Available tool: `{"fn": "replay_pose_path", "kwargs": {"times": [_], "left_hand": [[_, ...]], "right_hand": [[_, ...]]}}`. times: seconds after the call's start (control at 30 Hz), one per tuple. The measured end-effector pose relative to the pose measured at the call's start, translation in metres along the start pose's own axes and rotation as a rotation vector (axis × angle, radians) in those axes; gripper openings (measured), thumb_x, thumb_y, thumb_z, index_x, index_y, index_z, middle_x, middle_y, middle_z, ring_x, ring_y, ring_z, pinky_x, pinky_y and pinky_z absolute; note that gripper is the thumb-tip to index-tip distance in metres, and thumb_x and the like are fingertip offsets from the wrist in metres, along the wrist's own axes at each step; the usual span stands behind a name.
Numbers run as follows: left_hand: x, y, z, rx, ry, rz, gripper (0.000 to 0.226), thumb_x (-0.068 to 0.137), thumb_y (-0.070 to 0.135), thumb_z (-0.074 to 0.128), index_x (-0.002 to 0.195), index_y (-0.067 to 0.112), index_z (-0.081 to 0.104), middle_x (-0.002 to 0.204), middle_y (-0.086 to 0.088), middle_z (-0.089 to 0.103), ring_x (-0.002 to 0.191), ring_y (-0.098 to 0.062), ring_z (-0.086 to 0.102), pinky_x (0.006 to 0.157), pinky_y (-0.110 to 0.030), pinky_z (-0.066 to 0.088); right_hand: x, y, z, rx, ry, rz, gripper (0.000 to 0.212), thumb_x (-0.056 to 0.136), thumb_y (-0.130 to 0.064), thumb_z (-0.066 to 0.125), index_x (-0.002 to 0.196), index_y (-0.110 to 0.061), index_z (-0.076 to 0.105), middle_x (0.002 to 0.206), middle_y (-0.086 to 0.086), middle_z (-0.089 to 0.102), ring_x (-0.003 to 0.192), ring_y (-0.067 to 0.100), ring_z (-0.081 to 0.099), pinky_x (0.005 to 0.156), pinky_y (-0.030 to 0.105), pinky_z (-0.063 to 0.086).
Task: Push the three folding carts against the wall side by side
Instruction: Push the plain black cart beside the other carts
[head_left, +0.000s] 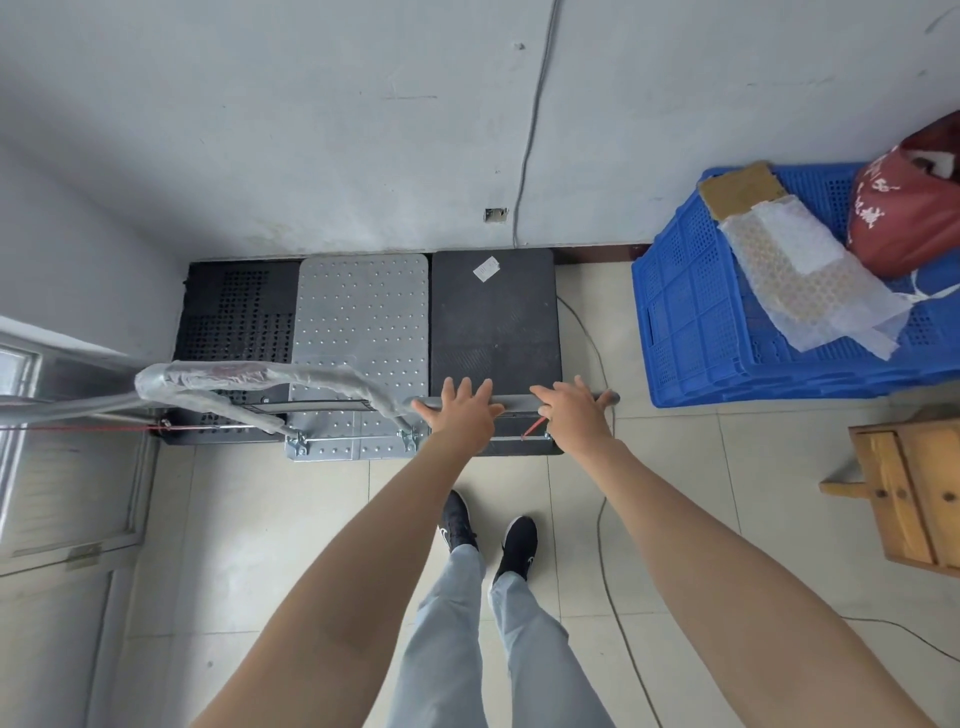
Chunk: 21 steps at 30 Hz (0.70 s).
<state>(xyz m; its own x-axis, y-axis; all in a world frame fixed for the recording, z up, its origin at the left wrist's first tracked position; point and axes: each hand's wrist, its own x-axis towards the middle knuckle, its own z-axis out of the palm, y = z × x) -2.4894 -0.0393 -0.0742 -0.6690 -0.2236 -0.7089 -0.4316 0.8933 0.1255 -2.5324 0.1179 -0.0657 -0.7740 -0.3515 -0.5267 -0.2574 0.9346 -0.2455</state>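
Three folding carts stand side by side with their far ends at the grey wall (363, 130). The left cart (234, 317) has a black perforated deck. The middle cart (361, 332) has a silver studded deck and a plastic-wrapped handle (249, 382). The right cart (493, 332) has a black ribbed deck with a white label. My left hand (460, 413) and my right hand (571, 413) rest flat with fingers spread on the right cart's grey handle bar (514, 401).
A blue plastic crate (727, 312) with bubble wrap, cardboard and a red bag stands to the right by the wall. A wooden drawer unit (914, 483) sits at the right edge. A door frame (62, 441) is on the left. A cable (602, 519) trails over the tiled floor.
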Motion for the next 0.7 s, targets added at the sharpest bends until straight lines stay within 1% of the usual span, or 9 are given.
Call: {"fn": "replay_pose_path", "kwargs": {"times": [0.1, 0.2, 0.23, 0.33, 0.4, 0.5, 0.57, 0.63, 0.7], "left_hand": [[-0.006, 0.0, 0.005, 0.038, -0.017, -0.013, 0.052, 0.103, 0.041, 0.029, 0.151, 0.036, 0.012, 0.161, -0.001, 0.009, 0.149, -0.03, -0.004, 0.106, -0.076, 0.004], [-0.015, 0.0, 0.013, 0.1, -0.04, -0.014, 0.056, 0.103, 0.038, 0.03, 0.153, 0.034, 0.005, 0.162, -0.003, 0.001, 0.148, -0.036, -0.009, 0.107, -0.074, 0.007], [-0.02, 0.0, 0.015, 0.097, -0.032, -0.018, 0.058, 0.103, 0.038, 0.03, 0.153, 0.032, 0.003, 0.163, -0.003, -0.001, 0.148, -0.037, -0.009, 0.109, -0.072, 0.007], [-0.036, 0.0, 0.025, 0.088, -0.004, -0.014, 0.06, 0.103, 0.036, 0.031, 0.153, 0.03, -0.001, 0.163, -0.003, -0.003, 0.147, -0.04, -0.009, 0.11, -0.07, 0.007], [-0.045, -0.001, 0.033, 0.086, -0.015, -0.005, 0.061, 0.102, 0.035, 0.032, 0.154, 0.029, -0.001, 0.163, -0.004, -0.004, 0.147, -0.041, -0.008, 0.11, -0.071, 0.007], [-0.057, 0.001, 0.046, 0.061, -0.036, -0.007, 0.058, 0.103, 0.039, 0.027, 0.153, 0.029, 0.0, 0.163, -0.005, -0.003, 0.147, -0.041, -0.008, 0.109, -0.071, 0.006], [-0.065, 0.002, 0.055, 0.06, -0.042, -0.014, 0.057, 0.103, 0.041, 0.025, 0.153, 0.029, 0.0, 0.163, -0.005, -0.003, 0.147, -0.04, -0.01, 0.109, -0.071, 0.004], [-0.068, 0.004, 0.059, 0.071, -0.043, -0.016, 0.058, 0.103, 0.042, 0.025, 0.153, 0.028, 0.001, 0.163, -0.006, -0.002, 0.147, -0.04, -0.011, 0.109, -0.072, 0.004], [-0.069, 0.003, 0.059, 0.062, -0.042, -0.015, 0.058, 0.103, 0.042, 0.025, 0.153, 0.028, 0.002, 0.163, -0.007, -0.002, 0.147, -0.04, -0.011, 0.11, -0.071, 0.004]], "right_hand": [[-0.009, 0.002, 0.005, 0.017, 0.008, -0.015, 0.049, 0.094, -0.006, 0.054, 0.137, -0.028, 0.048, 0.122, 0.008, 0.058, 0.138, 0.036, 0.031, 0.102, 0.071, 0.017], [-0.017, 0.004, 0.016, 0.029, 0.009, -0.019, 0.043, 0.093, -0.008, 0.057, 0.132, -0.026, 0.053, 0.117, 0.007, 0.06, 0.136, 0.036, 0.034, 0.102, 0.076, 0.014], [-0.019, 0.005, 0.019, 0.029, 0.008, -0.022, 0.042, 0.092, -0.009, 0.057, 0.13, -0.026, 0.054, 0.113, 0.006, 0.06, 0.134, 0.037, 0.036, 0.101, 0.076, 0.015], [-0.027, 0.008, 0.028, 0.021, 0.004, -0.048, 0.039, 0.09, -0.009, 0.058, 0.125, -0.027, 0.057, 0.101, 0.004, 0.061, 0.122, 0.037, 0.044, 0.097, 0.07, 0.029], [-0.036, 0.011, 0.035, 0.017, -0.004, -0.046, 0.037, 0.09, -0.008, 0.057, 0.121, -0.028, 0.058, 0.099, 0.003, 0.06, 0.123, 0.038, 0.043, 0.097, 0.069, 0.03], [-0.054, 0.015, 0.042, -0.011, -0.011, -0.025, 0.04, 0.09, -0.007, 0.057, 0.125, -0.028, 0.056, 0.113, 0.003, 0.06, 0.135, 0.038, 0.034, 0.102, 0.071, 0.02], [-0.063, 0.017, 0.045, -0.029, -0.02, -0.027, 0.042, 0.091, -0.007, 0.056, 0.127, -0.029, 0.055, 0.121, 0.003, 0.059, 0.137, 0.037, 0.032, 0.103, 0.071, 0.021], [-0.068, 0.019, 0.048, -0.015, -0.017, -0.018, 0.041, 0.093, -0.008, 0.053, 0.127, -0.03, 0.054, 0.125, 0.002, 0.058, 0.139, 0.037, 0.029, 0.103, 0.07, 0.021], [-0.068, 0.017, 0.048, -0.006, -0.009, -0.006, 0.042, 0.092, -0.007, 0.054, 0.126, -0.031, 0.055, 0.128, 0.002, 0.057, 0.141, 0.035, 0.027, 0.102, 0.072, 0.016]]}}
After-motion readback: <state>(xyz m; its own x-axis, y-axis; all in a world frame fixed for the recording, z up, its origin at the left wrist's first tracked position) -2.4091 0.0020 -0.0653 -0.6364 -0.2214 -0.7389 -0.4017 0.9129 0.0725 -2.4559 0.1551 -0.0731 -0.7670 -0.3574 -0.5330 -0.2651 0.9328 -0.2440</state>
